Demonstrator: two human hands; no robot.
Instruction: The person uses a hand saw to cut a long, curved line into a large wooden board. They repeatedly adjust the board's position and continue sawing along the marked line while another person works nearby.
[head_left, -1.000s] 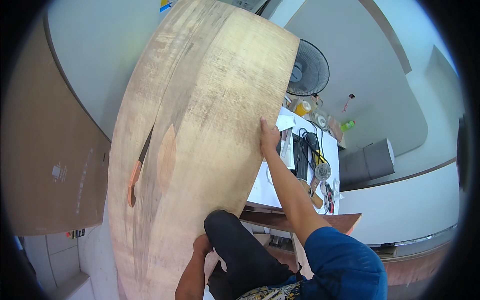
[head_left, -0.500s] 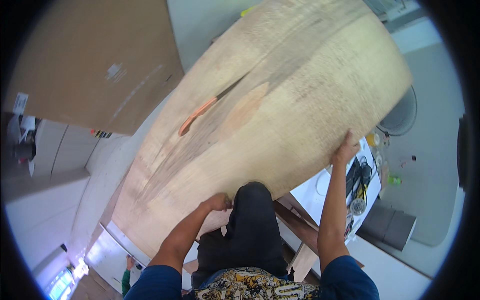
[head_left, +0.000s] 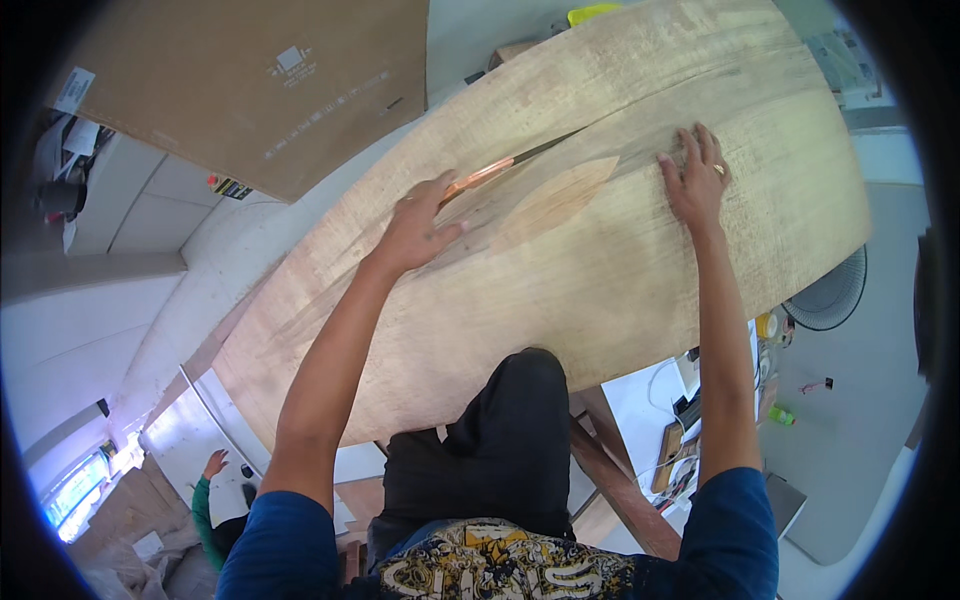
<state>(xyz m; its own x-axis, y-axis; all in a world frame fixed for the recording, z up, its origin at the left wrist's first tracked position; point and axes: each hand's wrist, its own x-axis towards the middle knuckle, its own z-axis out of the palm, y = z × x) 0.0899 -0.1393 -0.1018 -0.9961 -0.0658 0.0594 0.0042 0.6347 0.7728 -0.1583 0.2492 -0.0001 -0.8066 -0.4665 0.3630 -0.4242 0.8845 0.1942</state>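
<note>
A large sheet of pale wood with dark grain streaks fills the middle. On it lies a long, thin tool with an orange handle and a narrow dark blade that points up and to the right. My left hand is at the lower end of this handle, thumb spread and fingers apart; its fingertips reach the handle without closing round it. Farther right, my right hand rests with spread fingers on the wood, a ring on one finger. A leaf-shaped lighter patch shows between the hands.
My raised knee meets the sheet's near edge. A white table with cables stands at the right, below a round mesh fan. A large cardboard sheet leans at upper left. Another person's green sleeve shows at lower left.
Both my hands have left the sheet's near edge and moved up onto its surface, the left to the orange handle. The whole view has shifted somewhat.
</note>
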